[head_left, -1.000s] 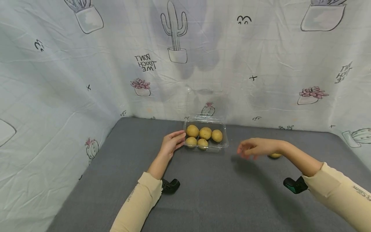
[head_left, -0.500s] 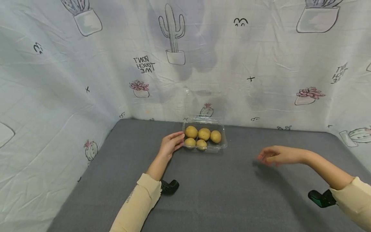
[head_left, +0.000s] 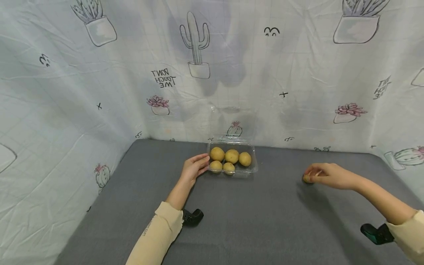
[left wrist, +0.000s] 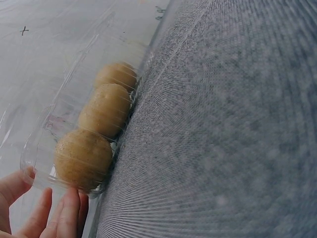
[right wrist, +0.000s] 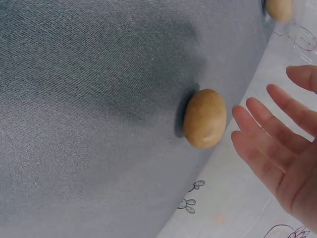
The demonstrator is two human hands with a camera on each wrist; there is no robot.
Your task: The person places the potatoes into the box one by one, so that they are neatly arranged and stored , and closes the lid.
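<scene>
A clear plastic clamshell container [head_left: 255,162] stands with its lid raised near the back of the table, several yellow potatoes [head_left: 231,156] inside. My left hand [head_left: 193,168] touches the container's left end, its fingers fairly straight. In the left wrist view, the fingertips [left wrist: 72,196] meet the end wall, close to a large potato [left wrist: 83,159]. At the right, my right hand [head_left: 332,176] reaches over a single potato [head_left: 307,179] and partly hides it. The right wrist view shows this loose potato [right wrist: 205,119] lying on the cloth, with spread fingers [right wrist: 277,124] beside it.
Grey cloth [head_left: 258,221] covers the table. A white curtain [head_left: 245,73] with cactus drawings hangs behind and along the sides, close behind the container. Black devices [head_left: 193,217] sit under both wrists, one at the right cuff [head_left: 377,233].
My right hand has moved right, away from the container, then lowered over the loose potato. The left hand has kept its place at the container. The head view has tilted slightly up.
</scene>
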